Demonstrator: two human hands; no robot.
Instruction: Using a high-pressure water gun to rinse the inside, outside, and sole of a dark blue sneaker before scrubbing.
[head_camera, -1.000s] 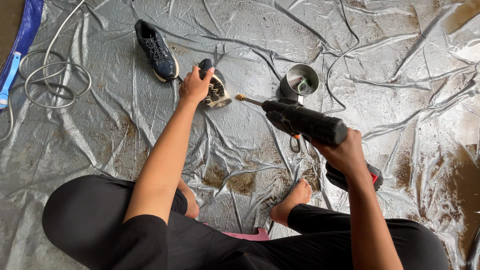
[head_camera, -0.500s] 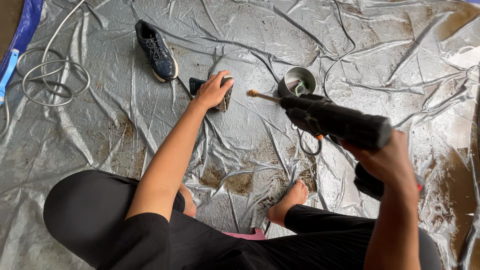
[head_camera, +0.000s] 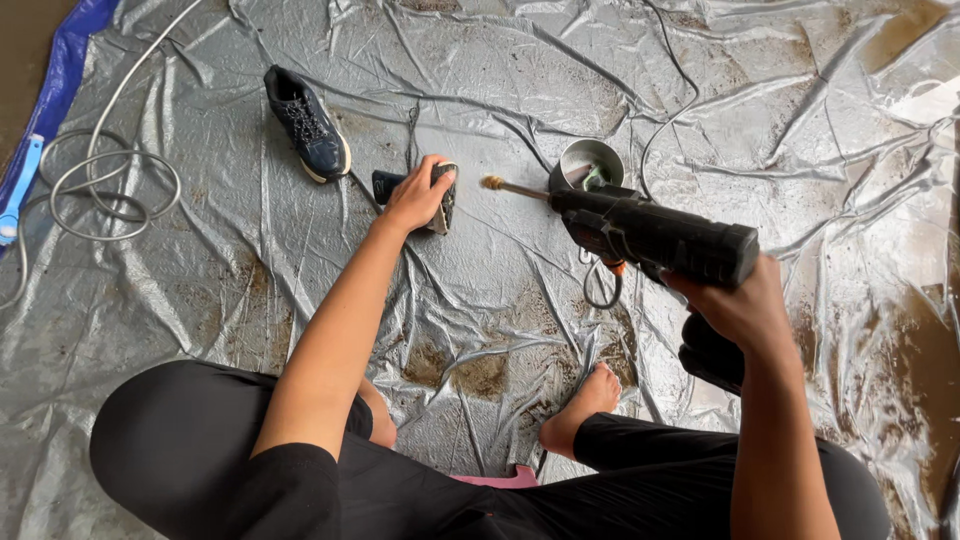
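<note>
My left hand (head_camera: 417, 196) reaches forward and grips a dark shoe (head_camera: 438, 200) lying on the grey plastic sheet (head_camera: 500, 90). In front of me my right hand (head_camera: 742, 305) holds up a black pistol-shaped spray gun (head_camera: 655, 238), whose brass nozzle (head_camera: 497, 185) points left toward that shoe. A second dark sneaker (head_camera: 305, 125) with a white sole lies farther back to the left, untouched. A small metal cup (head_camera: 588, 163) stands just behind the gun. I sit cross-legged in black trousers, one bare foot (head_camera: 582, 408) showing.
A coiled white hose (head_camera: 110, 180) lies at the left by a blue tarp edge (head_camera: 50, 95) and a light blue tool (head_camera: 18, 190). A thin dark hose (head_camera: 660, 110) runs across the sheet behind the cup. Brown mud stains the sheet at right.
My left hand has drawn the shoe nearer and pressed it down. The right hand has lifted the spray gun higher and to the right, still aimed left.
</note>
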